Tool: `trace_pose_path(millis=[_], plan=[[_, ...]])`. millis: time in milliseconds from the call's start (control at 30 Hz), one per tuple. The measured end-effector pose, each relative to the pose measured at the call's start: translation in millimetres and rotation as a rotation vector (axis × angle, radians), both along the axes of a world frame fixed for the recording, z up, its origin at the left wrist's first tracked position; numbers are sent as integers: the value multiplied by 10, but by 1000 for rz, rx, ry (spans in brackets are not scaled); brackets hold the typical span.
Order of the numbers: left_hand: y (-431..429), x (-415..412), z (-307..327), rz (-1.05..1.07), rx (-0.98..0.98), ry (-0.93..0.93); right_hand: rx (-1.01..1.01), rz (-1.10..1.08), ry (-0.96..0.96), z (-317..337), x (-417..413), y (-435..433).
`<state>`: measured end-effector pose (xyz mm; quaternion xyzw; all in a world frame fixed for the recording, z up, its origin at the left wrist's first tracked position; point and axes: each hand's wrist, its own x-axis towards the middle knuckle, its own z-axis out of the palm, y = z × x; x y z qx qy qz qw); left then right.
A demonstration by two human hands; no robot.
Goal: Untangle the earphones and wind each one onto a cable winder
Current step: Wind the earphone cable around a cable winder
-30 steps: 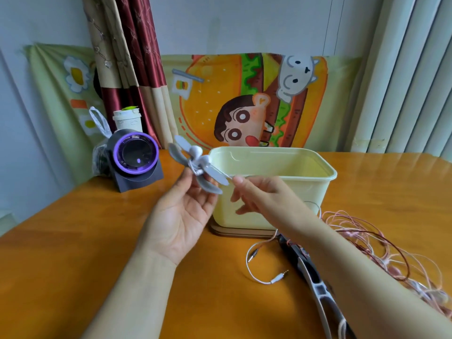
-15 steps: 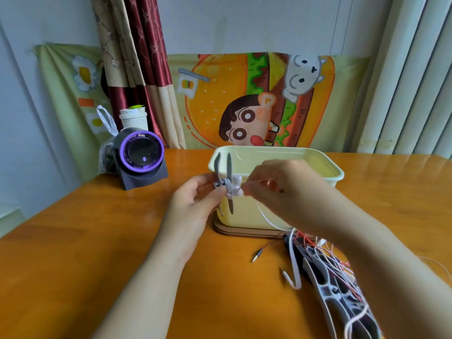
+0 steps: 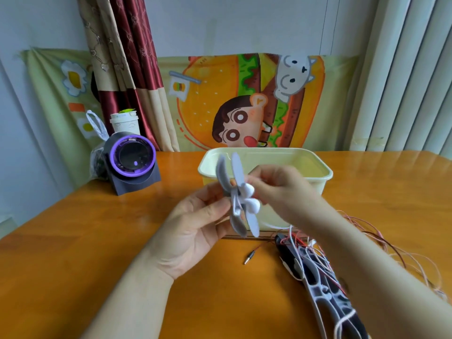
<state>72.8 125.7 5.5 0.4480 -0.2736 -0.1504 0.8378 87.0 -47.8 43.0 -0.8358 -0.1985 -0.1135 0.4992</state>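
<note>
My left hand [image 3: 203, 223] pinches a grey-white cable winder [image 3: 236, 192] with long flat arms, held upright in front of the cream box. Two white earbuds [image 3: 252, 199] sit at its middle. My right hand [image 3: 281, 192] pinches the white earphone cable [image 3: 274, 226] beside the winder, and the cable hangs down from it. A tangle of pink and red earphone cables [image 3: 381, 248] lies on the table to the right. A loose jack plug [image 3: 249, 256] lies on the table below the winder.
A cream plastic box [image 3: 315, 167] stands on a wooden base behind my hands. A dark frame-like object [image 3: 325, 289] wrapped in cables lies lower right. A purple-ringed fan [image 3: 132, 162], a paper cup [image 3: 124, 123] and a plastic bag [image 3: 96, 152] stand far left on the orange table [image 3: 97, 241].
The winder went from flat and spread to upright between both hands. My right hand moved in against it with the white cable, and the white cable left the table.
</note>
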Motion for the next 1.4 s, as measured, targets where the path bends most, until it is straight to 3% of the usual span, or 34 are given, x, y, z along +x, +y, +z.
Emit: trace_pose_path(millis=[233,400,600,1033,1167,1333,1400], plan=[[-7,82,6,376,-191,309,-275,92,26,-240,-37,236],[-9,76,5,563,-85,373,-474,47,-73,-192,-90,239],[-28,78,-2,526,-128,474,-682,-6,-187,-136,-100,163],[-32,95,-25,502,-258,595,-739,-53,-202,-78,-71,59],[-37,107,-50,519,-143,501,-744,-31,-224,-28,-150,107],[-52,103,-116,687,346,157,-608,-41,-336,152,-290,133],[-50,89,-112,645,447,77,-498,-100,-402,222,-262,46]])
